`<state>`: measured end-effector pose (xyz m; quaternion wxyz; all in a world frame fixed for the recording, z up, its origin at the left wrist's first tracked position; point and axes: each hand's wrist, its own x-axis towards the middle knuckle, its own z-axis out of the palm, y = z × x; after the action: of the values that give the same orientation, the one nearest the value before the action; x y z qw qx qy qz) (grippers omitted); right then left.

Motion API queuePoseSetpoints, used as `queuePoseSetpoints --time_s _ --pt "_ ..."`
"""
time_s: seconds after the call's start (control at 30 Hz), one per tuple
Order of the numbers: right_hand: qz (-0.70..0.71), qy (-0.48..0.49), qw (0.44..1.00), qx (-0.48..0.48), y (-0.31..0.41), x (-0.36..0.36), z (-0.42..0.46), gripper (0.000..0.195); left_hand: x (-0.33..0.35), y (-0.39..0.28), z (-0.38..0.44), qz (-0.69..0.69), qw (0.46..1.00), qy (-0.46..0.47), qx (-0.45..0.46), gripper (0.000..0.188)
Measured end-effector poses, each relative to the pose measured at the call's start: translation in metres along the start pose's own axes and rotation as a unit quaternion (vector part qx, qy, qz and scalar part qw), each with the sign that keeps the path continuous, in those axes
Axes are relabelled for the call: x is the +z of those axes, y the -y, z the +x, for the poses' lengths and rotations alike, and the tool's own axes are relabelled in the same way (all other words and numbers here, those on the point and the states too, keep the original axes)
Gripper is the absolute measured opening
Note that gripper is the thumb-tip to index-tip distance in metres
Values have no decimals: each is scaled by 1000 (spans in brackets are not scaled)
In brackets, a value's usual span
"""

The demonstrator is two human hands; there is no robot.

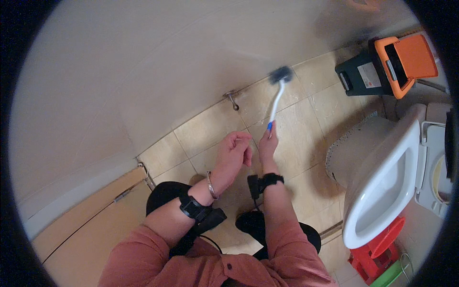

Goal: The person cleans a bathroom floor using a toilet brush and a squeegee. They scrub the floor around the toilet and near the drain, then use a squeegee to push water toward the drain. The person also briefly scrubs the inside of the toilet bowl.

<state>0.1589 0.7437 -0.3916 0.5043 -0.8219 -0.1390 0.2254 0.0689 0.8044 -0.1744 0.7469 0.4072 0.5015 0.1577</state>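
Observation:
My right hand [269, 145] grips the blue-banded lower part of a white-handled toilet brush [276, 102]. The brush's dark round bristle head is at the foot of the wall, over the tiled floor [297, 125]; it looks slightly blurred, and whether it touches the tiles or the wall I cannot tell. To the left of it, my left hand [235, 152] hangs in the air with its fingers loosely curled and holds nothing that I can see. A metal bangle and a black strap are on my left wrist, and a black strap is on the right one.
A metal doorstop [233, 101] sticks out near the wall's base. At the right are a white pedestal washbasin [385, 183], a toilet seat [428, 168], a dark bin with an open orange lid [416, 59] and a red plastic stool [374, 258]. A wooden door [93, 233] is at lower left.

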Motion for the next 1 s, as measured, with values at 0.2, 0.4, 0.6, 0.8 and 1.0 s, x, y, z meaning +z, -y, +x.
queuePoseSetpoints --time_s 0.2,0.4,0.6,0.8,1.0 --pt "-10 -107 994 -36 -6 -29 130 43 19 -13 49 -35 997 47 49 15" --pt "35 -43 998 3 -43 13 26 42 34 -9 57 -42 997 63 35 15" --pt "-54 -78 994 50 15 -31 139 39 19 -9 57 -65 994 70 44 14" --pt "-184 -91 976 -75 -3 -22 83 42 10 -10 76 -103 991 82 39 14" --pt "-147 -48 988 11 11 -12 99 42 5 -14 74 -116 989 86 39 14"
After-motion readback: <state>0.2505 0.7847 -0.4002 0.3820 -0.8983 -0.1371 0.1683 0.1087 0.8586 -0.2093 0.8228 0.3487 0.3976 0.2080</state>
